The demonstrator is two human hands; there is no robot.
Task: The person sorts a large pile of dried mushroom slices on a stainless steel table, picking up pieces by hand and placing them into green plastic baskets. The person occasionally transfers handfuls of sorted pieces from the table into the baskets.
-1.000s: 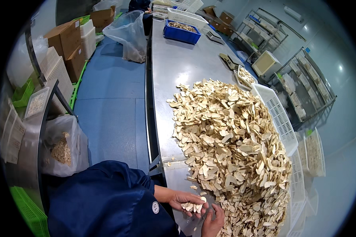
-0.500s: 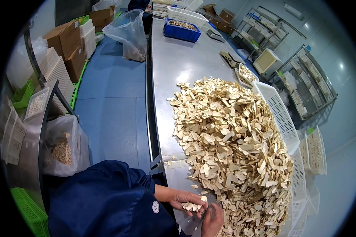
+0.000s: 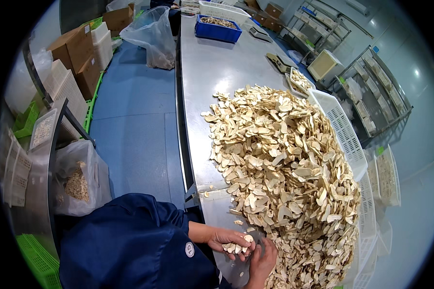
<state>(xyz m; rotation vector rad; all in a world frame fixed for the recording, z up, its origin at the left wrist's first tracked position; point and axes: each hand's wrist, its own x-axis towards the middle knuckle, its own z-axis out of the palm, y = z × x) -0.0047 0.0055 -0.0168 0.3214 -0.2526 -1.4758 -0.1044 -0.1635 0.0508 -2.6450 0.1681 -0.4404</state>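
A big heap of pale, tan-edged dried slices covers the near right part of the steel table. Several small white slices rest in my left hand, which is cupped with its fingers curled round them at the table's near edge. Close beside it, my right hand touches the lower left edge of the heap. Its fingers are slightly bent and apart, and I see nothing held between them. A few loose slices lie on the metal just above my hands.
White perforated baskets line the heap's right side. Farther along stand a small tray of slices, a scale and a blue crate. Left of the table are a clear bag of pieces and stacked cartons.
My right hand has shifted slightly up and right, against the heap's edge. The left hand still holds its slices, almost unmoved. The whole view has tilted a little.
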